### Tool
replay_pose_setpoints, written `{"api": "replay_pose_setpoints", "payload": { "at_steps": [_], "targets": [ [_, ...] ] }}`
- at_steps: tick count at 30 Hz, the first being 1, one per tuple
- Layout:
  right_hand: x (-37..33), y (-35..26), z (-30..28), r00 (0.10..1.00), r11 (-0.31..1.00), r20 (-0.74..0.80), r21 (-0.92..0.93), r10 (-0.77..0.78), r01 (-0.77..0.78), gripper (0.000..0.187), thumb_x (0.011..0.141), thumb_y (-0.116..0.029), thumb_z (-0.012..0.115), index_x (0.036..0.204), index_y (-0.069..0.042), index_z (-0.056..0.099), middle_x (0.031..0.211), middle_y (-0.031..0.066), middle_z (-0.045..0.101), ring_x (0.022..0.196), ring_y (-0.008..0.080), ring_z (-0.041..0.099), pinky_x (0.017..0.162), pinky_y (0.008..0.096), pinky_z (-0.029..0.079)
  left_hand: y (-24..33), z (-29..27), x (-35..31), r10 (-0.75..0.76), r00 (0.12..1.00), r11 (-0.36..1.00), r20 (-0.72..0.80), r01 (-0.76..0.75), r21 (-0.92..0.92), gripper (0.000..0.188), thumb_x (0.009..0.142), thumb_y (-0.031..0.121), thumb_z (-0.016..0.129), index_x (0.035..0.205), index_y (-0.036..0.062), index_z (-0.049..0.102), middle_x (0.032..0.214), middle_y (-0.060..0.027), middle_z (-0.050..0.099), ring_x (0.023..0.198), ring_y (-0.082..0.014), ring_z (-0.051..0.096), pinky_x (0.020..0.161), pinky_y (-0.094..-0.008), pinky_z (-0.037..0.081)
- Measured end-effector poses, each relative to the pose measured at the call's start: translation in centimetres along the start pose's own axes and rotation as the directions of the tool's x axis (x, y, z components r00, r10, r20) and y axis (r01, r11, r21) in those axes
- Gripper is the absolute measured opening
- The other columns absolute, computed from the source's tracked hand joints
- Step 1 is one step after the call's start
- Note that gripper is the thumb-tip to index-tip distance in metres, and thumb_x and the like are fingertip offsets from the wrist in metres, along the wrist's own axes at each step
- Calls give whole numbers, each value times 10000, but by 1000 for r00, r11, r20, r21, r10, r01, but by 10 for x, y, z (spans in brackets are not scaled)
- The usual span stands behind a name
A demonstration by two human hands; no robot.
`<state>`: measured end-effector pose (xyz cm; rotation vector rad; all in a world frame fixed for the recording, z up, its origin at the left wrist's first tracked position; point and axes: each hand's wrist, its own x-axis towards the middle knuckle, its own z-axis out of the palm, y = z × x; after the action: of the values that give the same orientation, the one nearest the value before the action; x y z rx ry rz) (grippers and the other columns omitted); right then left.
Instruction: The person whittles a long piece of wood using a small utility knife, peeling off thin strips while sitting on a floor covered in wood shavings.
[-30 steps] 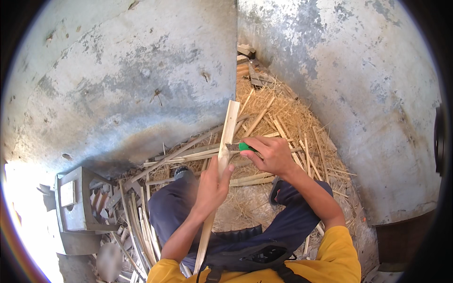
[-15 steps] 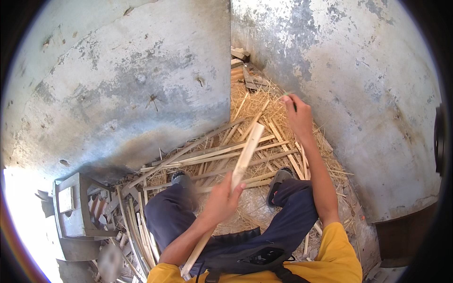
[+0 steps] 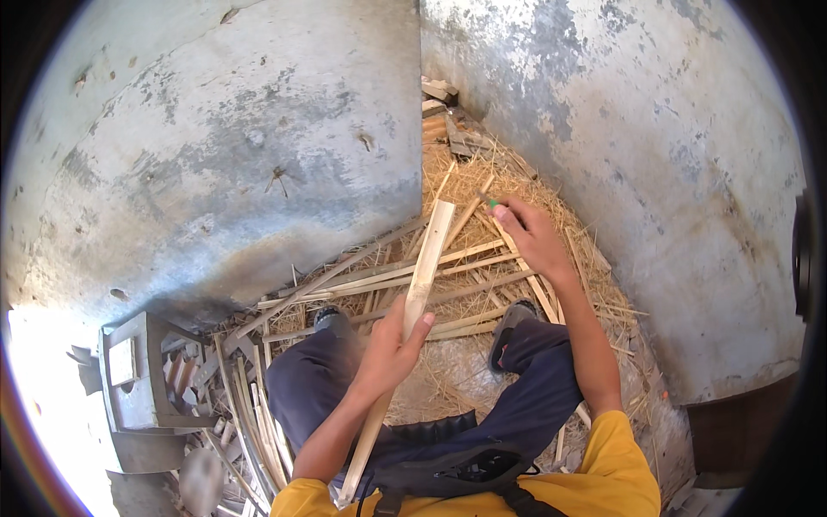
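Note:
My left hand (image 3: 389,345) is wrapped round a long, pale split bamboo strip (image 3: 431,246) near its middle. The strip slants up and away from my lap, its lower end lying by my left forearm and its broad upper end over the littered floor. To the right of that upper end, my right hand (image 3: 532,237) is closed on a small green-handled tool (image 3: 493,203). Only a bit of green and a short greyish tip show past the fingers, so its exact kind is unclear. A gap separates the tool from the strip.
Long cut strips (image 3: 405,274) lie crosswise on straw-like shavings (image 3: 525,185) beyond my feet. More strips (image 3: 258,422) lean beside my left leg, near a grey box-like frame (image 3: 142,375). Worn walls (image 3: 258,129) meet ahead, with wood and brick scraps (image 3: 439,99) in the corner.
The strip's upper end has swung left and stands a little steeper. My right hand has come lower and slightly left, closer to the strip, with the green-handled tool showing more.

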<state>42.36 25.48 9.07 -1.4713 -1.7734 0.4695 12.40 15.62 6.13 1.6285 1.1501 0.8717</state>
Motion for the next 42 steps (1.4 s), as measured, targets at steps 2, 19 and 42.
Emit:
{"api": "replay_pose_setpoints", "payload": {
  "at_steps": [2,19,42],
  "targets": [
    [-2,2,2,999,998,34,-52,-32,34,500,1078,-509,579,1140,-43,747,670,98,616,616,219,573,633,397,442,3,0,0,-37,999,999,24,37,2,362,1096,293,634,1280,-15,591,825,-166,682,721,-273,677,680,-405,510],
    [-30,-39,38,892,893,30,20,-451,450,358,1009,-380,729,1140,-48,759,834,89,750,698,250,719,646,357,555,-3,-2,0,58,995,996,-77,-53,73,296,1104,276,628,1196,-1,581,727,-97,654,617,-176,637,598,-363,487],
    [-45,-56,54,885,878,64,-113,-460,465,336,962,-405,776,1099,-100,802,955,88,807,712,265,767,589,355,580,-9,-7,3,102,980,993,-168,-90,77,357,1099,243,633,1343,-12,574,675,-55,629,590,-119,595,566,-318,464]
  ]
}}
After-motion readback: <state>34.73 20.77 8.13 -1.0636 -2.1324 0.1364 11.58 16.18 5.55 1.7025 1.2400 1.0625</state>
